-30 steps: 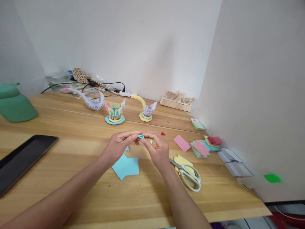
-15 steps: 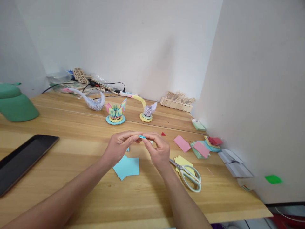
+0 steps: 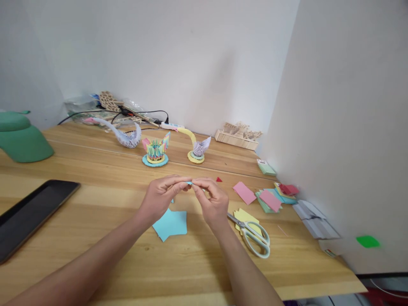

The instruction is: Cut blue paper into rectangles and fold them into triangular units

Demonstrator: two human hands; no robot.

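Between the fingertips of both hands is a small folded piece of blue paper, mostly covered by the fingers. My left hand pinches it from the left, and my right hand pinches it from the right. Flat on the table below them lie blue paper sheets, overlapping at angles. Small blue bits show partly behind the hands. A tiny red paper triangle rests beyond my right hand. Right of my right wrist, scissors with pale handles lie across yellow paper sheets.
Farther back stand a white paper swan, a multicoloured folded-paper piece and a yellow-necked swan. Pink sheets and more paper stacks lie right. At left are a tablet and a green container. A wooden model sits by the wall.
The blue paper between my fingertips shows less than before, as my fingers have closed a little over it. The rest of the scene has only shifted slightly with the camera.
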